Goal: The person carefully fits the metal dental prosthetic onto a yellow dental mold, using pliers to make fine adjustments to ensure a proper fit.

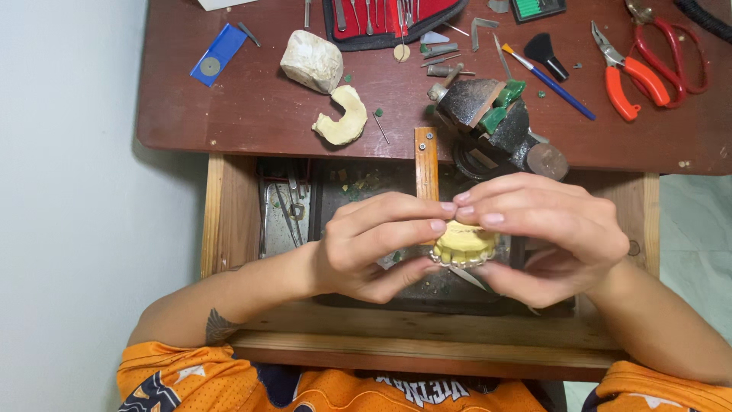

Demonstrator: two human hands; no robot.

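Both hands pinch one yellow tooth mould [463, 243] between them: left hand [374, 248] and right hand [545, 236] equally close, above the open drawer [229, 221].

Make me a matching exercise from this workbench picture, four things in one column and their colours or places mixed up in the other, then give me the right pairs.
Things:
1. dental cast
2. pliers
3. flat card
4. plaster block

Places or colours:
A. blue, at the bench's far left
B. white lump, lying on the brown bench top
C. yellow, held between the left hand and the right hand
D. orange handles, at the bench's right

Pairs: 1-C, 2-D, 3-A, 4-B
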